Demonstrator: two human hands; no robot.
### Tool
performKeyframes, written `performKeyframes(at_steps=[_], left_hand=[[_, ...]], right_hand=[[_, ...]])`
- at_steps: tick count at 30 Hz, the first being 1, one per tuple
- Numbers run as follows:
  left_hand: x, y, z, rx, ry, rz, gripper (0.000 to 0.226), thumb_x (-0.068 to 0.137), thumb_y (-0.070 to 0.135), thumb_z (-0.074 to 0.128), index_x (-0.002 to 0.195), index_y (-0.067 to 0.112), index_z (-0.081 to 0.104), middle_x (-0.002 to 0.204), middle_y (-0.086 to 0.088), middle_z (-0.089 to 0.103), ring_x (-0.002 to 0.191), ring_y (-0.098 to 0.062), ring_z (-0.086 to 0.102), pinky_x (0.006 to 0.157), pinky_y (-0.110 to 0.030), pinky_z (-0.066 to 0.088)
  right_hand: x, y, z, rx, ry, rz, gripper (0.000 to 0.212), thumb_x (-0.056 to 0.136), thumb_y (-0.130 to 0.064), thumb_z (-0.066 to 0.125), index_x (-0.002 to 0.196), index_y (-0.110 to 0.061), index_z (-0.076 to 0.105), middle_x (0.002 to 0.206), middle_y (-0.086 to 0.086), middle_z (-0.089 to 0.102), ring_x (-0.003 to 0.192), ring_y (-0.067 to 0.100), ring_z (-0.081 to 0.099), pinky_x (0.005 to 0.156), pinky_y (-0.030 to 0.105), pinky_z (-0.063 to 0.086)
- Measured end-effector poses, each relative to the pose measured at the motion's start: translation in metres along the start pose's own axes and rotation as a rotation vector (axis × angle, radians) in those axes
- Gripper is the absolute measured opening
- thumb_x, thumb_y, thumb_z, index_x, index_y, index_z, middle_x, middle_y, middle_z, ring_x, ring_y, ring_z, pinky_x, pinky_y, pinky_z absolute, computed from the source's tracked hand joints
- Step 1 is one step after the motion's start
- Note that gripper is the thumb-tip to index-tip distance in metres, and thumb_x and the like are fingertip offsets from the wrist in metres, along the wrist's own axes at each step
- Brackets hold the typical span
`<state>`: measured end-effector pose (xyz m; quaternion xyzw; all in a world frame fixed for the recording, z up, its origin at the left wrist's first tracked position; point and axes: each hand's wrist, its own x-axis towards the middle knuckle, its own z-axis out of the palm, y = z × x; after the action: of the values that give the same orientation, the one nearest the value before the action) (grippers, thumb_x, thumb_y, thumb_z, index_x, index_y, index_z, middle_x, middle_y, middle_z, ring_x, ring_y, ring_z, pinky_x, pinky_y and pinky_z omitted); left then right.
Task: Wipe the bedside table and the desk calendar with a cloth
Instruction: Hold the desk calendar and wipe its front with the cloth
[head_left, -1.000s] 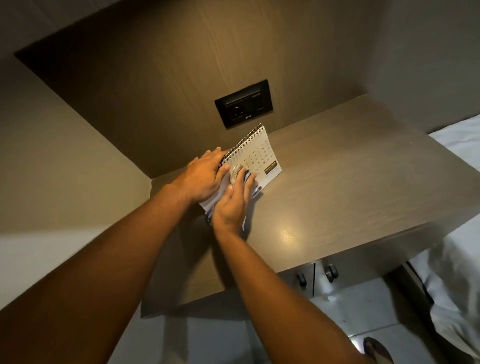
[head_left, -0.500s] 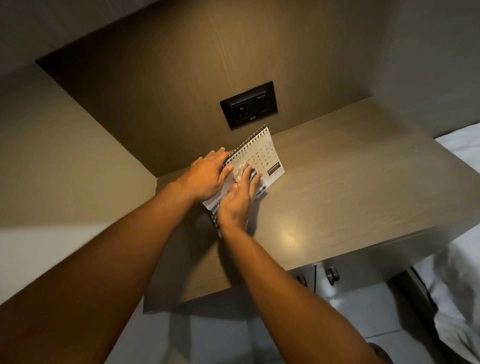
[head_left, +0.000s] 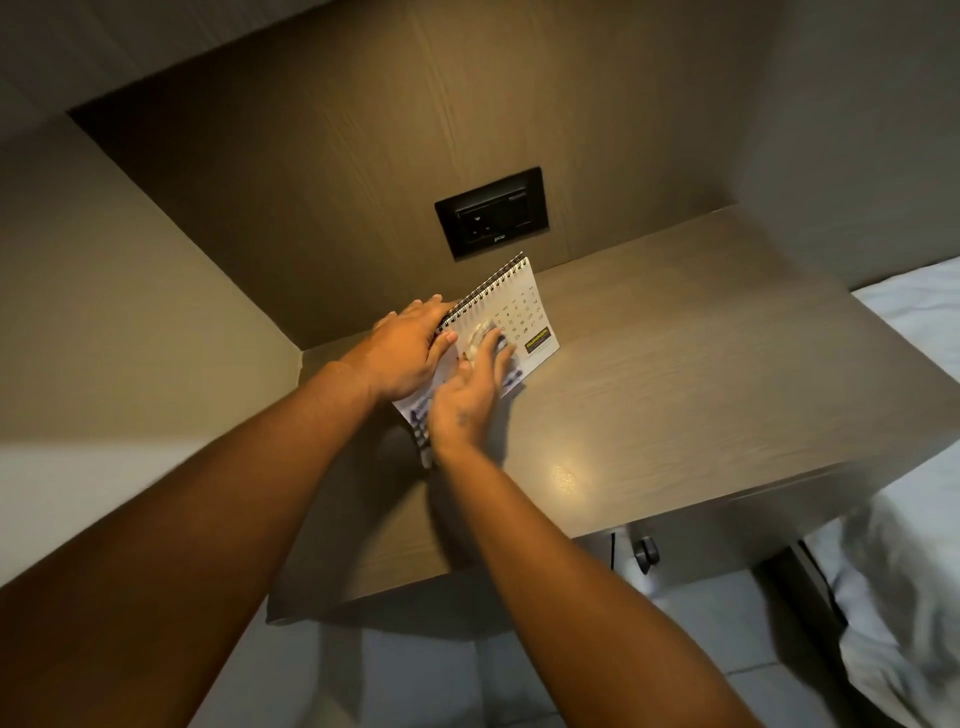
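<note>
Left hand laid flat over the near-left end of the desk calendar, fingers together and curled over the spiral-bound top edge, thumb on the front page; clamped on the calendar, steadying it. Right hand just to the right of the left one and nearly touching it, palm toward the calendar page, fingers spread a little and pressing a small pale wad of cloth against the sheet; only a scrap of that cloth visible between and beyond the fingertips, somewhat blurred. Calendar standing tilted on the bedside table, near the back-left corner of the top, its date grid and a small dark-and-yellow label showing out past the right hand's fingertips, its lower printed edge partly hidden under both hands. Beyond the hands, on the wood-grain back panel, a black socket plate just above the calendar's spiral. Off to the right of the right hand, a long bare stretch of tabletop with a bright glint near the front edge. Below and right of the right forearm, a dark knob on the cabinet front. Further right, white bedding.
</note>
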<state>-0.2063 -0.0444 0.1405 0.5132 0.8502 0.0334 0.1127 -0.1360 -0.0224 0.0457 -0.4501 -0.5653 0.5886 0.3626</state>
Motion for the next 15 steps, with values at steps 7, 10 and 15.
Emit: performKeyframes(at_steps=[7,10,15], left_hand=[[-0.001,0.002,-0.001,-0.02,-0.005,-0.012,0.052,0.106,0.036,0.04,0.155,0.021,0.028,0.165,-0.01,0.024,0.153,-0.031,0.018,0.123,-0.055,0.016],[-0.001,0.0,0.001,-0.024,-0.007,-0.007,0.052,0.106,0.037,0.039,0.154,0.021,0.028,0.166,-0.01,0.023,0.153,-0.031,0.018,0.123,-0.056,0.017],[0.001,-0.004,0.003,-0.048,-0.008,-0.002,0.051,0.105,0.038,0.041,0.153,0.025,0.029,0.166,-0.009,0.023,0.153,-0.031,0.017,0.123,-0.056,0.016]], right_hand=[[0.044,-0.028,-0.023,0.106,0.091,0.124,0.058,0.099,-0.001,0.035,0.152,-0.022,0.026,0.163,0.005,0.013,0.147,0.03,0.014,0.112,0.043,0.027],[0.058,-0.023,-0.05,0.23,0.02,0.289,0.06,0.098,0.002,0.036,0.15,-0.028,0.031,0.155,0.005,0.036,0.118,0.024,0.057,0.087,0.032,0.055],[0.084,-0.016,-0.132,-0.271,-0.119,0.132,0.055,0.092,0.006,0.045,0.137,-0.024,0.051,0.128,0.008,0.06,0.097,0.02,0.059,0.079,0.03,0.056]])
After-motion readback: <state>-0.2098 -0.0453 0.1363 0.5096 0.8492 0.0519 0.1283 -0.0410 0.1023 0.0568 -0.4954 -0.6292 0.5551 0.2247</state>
